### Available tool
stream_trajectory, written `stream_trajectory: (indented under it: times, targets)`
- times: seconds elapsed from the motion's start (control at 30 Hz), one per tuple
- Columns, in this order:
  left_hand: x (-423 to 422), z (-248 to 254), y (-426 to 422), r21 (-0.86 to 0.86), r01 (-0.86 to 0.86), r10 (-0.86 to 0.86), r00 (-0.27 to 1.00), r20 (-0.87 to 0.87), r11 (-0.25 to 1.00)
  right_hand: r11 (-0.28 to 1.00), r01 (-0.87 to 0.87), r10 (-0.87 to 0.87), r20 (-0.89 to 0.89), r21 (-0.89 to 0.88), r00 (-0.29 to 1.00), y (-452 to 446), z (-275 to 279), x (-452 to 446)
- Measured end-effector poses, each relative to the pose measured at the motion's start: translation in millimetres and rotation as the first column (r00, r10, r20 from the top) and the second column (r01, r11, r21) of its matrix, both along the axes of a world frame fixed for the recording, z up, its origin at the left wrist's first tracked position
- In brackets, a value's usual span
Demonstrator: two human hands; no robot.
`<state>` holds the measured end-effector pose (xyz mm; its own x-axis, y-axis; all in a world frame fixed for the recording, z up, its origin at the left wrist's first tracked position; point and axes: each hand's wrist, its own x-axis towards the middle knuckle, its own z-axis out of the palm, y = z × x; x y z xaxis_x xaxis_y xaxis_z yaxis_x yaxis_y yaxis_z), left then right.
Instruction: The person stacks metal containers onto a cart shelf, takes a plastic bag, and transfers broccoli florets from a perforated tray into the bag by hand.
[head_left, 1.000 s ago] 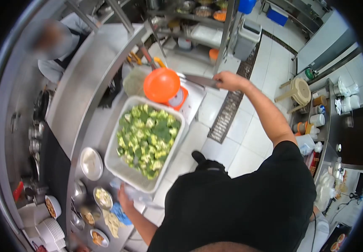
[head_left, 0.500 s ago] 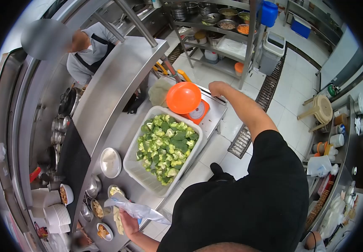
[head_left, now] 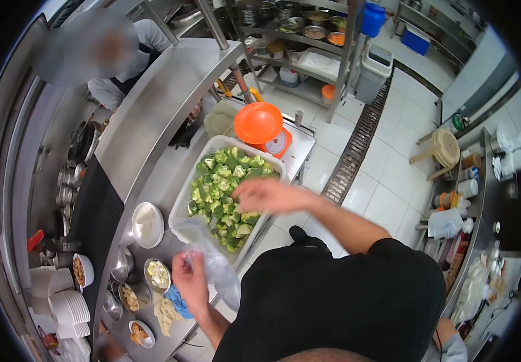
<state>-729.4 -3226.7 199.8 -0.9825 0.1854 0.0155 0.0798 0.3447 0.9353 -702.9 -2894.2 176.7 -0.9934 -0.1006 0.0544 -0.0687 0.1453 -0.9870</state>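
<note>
My left hand [head_left: 191, 279] is closed on the edge of a clear plastic bag [head_left: 219, 273], which hangs open-sided over the near corner of a white plastic crate [head_left: 182, 202]. The crate holds many cut broccoli florets [head_left: 219, 188]. Above the florets' right side is my right hand [head_left: 269, 194], smeared by motion; whether its fingers hold anything cannot be made out. Beyond the crate stands a kitchen scale [head_left: 278, 143] with an orange pan [head_left: 258, 122]. A small metal canister [head_left: 299, 116] is beside the scale.
Left of the crate are a white tub [head_left: 148, 225], bowls of chopped food [head_left: 157, 275] and a beige cloth [head_left: 167, 314]. A steel overshelf [head_left: 152, 102] runs along the counter's left. A co-worker [head_left: 131, 72] stands behind it. A floor drain [head_left: 360, 142] lies to the right.
My right hand has come back from beside the scale to above the broccoli. My left hand has raised the plastic bag toward the crate, uncovering the cloths. The view has shifted slightly.
</note>
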Motion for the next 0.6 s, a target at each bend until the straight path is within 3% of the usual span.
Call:
stream_trajectory:
  times: [0.03,0.1,0.17,0.23,0.3,0.43,0.6]
  targets:
    - [-2,-4,4,-0.013,0.054,-0.055,0.997,-0.052,0.998,0.986,-0.135,0.132,-0.031,-0.094,0.991,-41,12,6]
    - [2,5,14,-0.180,0.112,-0.157,0.954,-0.257,0.977,0.986,-0.160,0.164,-0.134,0.043,0.977,-107,3,4]
    - [0,7,-1,-0.317,0.087,-0.211,0.900,-0.382,0.944,0.997,-0.021,0.031,-0.142,0.073,0.989,-136,0,-2]
    - [-1,7,-34,-0.295,-0.014,-0.097,0.929,-0.358,0.955,0.989,0.119,-0.106,-0.146,0.086,0.984,-149,1,-6]
    - [5,6,-71,-0.254,-0.153,0.064,0.943,-0.327,0.955,0.967,0.188,-0.128,-0.312,0.169,0.941,-142,-8,-12]
    - [19,-11,-131,-0.285,-0.164,0.105,0.971,-0.214,0.944,0.886,0.287,-0.101,-0.452,0.364,0.886,-159,-7,-13]
    - [43,-26,-159,-0.252,-0.242,0.259,0.965,0.035,0.937,0.967,0.250,-0.254,-0.202,-0.043,0.946,-217,-9,-38]
